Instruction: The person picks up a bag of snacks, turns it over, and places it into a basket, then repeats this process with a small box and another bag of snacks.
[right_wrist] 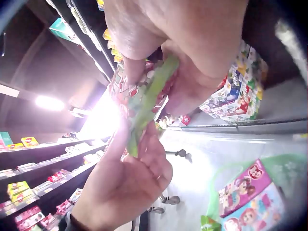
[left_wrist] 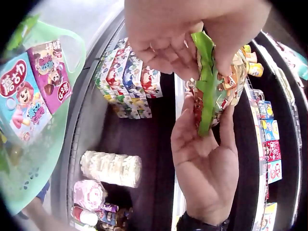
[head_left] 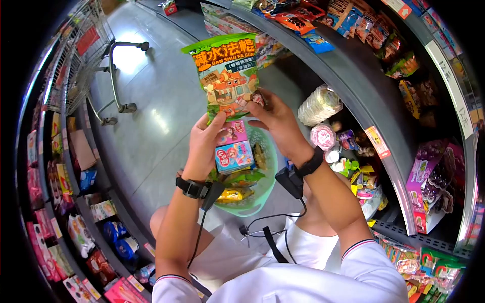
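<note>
A green and orange snack bag (head_left: 228, 76) is held upright by both hands in the head view. The left hand (head_left: 203, 146) pinches its lower left corner, thumb in front. At the lower right, the right hand (head_left: 278, 123) grips the bag with its thumb on the front. Both wrist views show the bag edge-on, its green bottom seam (left_wrist: 207, 91) between the fingers of the two hands. Below the bag a light green basket (head_left: 270, 174) holds a pink box (head_left: 233, 132), a blue box (head_left: 234, 156) and several snack packs.
A metal shopping cart (head_left: 76, 65) stands at the upper left on the grey floor (head_left: 151, 101). Stocked shelves line the left side. On the right, a shelf (head_left: 353, 101) carries snack bags, with stacked cups (head_left: 320, 105) and small containers beneath it.
</note>
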A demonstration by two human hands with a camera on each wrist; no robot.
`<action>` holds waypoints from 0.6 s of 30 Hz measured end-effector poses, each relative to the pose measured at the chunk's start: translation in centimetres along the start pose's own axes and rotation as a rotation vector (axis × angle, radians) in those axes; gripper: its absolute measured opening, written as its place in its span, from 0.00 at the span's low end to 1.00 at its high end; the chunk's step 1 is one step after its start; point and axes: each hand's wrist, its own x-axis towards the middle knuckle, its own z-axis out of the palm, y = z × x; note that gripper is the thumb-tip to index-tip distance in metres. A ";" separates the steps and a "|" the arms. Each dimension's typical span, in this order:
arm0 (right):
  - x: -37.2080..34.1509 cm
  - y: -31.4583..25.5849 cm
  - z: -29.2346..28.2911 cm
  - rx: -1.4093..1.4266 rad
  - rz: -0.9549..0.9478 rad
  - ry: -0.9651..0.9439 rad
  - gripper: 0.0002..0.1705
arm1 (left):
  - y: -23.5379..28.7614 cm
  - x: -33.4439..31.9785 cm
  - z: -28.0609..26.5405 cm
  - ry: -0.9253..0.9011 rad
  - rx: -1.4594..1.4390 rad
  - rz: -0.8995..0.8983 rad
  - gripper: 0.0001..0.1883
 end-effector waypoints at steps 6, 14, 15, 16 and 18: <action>0.1 0.0 -0.2 -0.046 0.053 0.005 0.27 | 0.3 0.1 0.3 0.003 0.012 0.010 0.17; 0.5 0.8 -0.2 -0.019 -0.006 0.071 0.25 | 0.0 0.2 -0.2 0.102 0.085 0.022 0.15; 0.5 0.8 -0.2 -0.022 -0.004 0.069 0.25 | -0.1 0.3 -0.3 0.100 0.083 0.026 0.15; 0.4 0.7 -0.2 -0.025 -0.002 0.066 0.25 | -0.2 0.3 -0.5 0.098 0.080 0.030 0.14; 0.4 0.6 -0.1 -0.025 -0.005 0.064 0.26 | -0.2 0.5 -0.7 0.081 0.076 0.038 0.14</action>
